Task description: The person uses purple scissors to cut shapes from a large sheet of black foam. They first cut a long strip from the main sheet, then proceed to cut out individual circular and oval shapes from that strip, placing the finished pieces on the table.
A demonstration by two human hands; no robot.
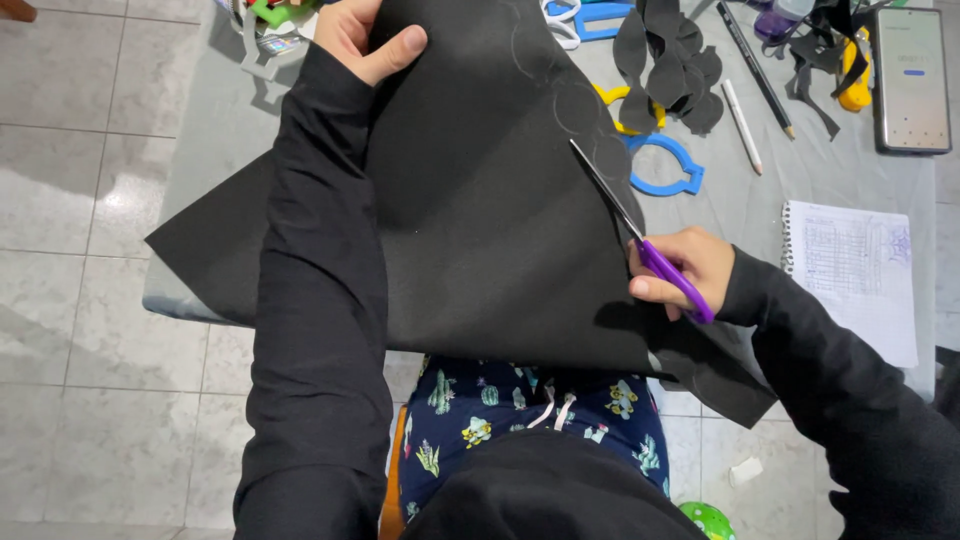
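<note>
Black craft sheet (470, 200), soft and matte like foam or felt, covers most of the grey table (215, 130) and droops off its near edge over the seated person's lap. Over at ten o'clock the left hand (365, 38) is closed on the sheet's far edge, thumb lying on top and the other fingers tucked underneath, pinching it up taut. Faint circles are traced on the sheet near one o'clock. Moving right, the right hand (680, 270) at three o'clock has its fingers curled through the purple-handled scissors (640, 235), whose blades point toward eleven o'clock and look barely parted along the sheet's right edge. To cut well here, I'd judge the sheet should be kept stretched by that left grip, the blades fed slowly along the traced line, and the sheet turned instead of the wrist. Beyond the blades lie a blue ring template (668, 165) and a heap of black offcuts (672, 65); further right are a white pencil (742, 125), a spiral notepad (855, 275) and a phone (911, 78) at two o'clock.
</note>
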